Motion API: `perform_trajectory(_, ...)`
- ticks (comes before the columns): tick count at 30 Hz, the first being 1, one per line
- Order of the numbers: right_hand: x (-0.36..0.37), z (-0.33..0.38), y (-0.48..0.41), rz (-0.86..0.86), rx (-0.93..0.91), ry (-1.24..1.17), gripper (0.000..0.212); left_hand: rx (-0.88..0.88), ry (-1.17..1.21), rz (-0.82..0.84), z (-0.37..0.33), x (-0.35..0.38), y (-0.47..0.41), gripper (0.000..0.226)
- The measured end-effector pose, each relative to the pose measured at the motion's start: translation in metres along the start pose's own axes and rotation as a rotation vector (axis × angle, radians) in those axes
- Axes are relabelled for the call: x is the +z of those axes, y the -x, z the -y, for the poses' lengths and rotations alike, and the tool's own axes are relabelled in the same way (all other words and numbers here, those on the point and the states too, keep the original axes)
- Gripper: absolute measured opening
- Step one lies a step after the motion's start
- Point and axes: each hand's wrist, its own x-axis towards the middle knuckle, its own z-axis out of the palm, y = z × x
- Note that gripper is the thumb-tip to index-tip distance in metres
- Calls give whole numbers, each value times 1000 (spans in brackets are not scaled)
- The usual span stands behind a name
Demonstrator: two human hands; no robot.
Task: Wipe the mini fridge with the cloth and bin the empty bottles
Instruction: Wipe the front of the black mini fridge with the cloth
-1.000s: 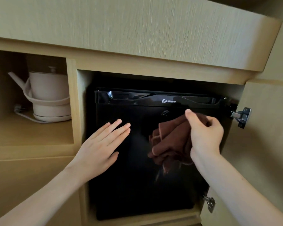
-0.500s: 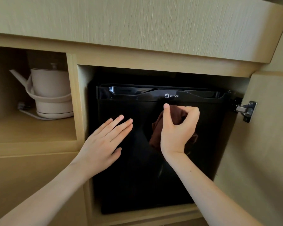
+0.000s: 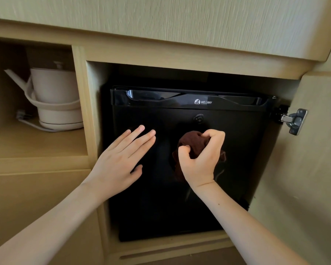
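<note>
Most of cloth [image 3: 193,142] behind right hand [image 3: 201,161]

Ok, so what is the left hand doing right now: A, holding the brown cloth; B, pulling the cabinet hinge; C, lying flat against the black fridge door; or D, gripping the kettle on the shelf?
C: the left hand lies open with straight fingers on the front of the mini fridge, while the cloth is bunched in the right hand.

Looked like a hotel room: branded mini fridge [image 3: 237,146] built into pale wood cabinetry [image 3: 161,25], white electric kettle [image 3: 54,88] shelved at nine o'clock.
</note>
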Motion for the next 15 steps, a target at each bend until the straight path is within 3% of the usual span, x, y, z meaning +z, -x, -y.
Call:
perform_trajectory(8,-1,-1,5,2,73,-14,20,-3,-4,-2,-1,-2,-1,85)
perform_trajectory(15,-19,-2,20,67,51,62,33,-6,-9,10,-2,-4,-1,83)
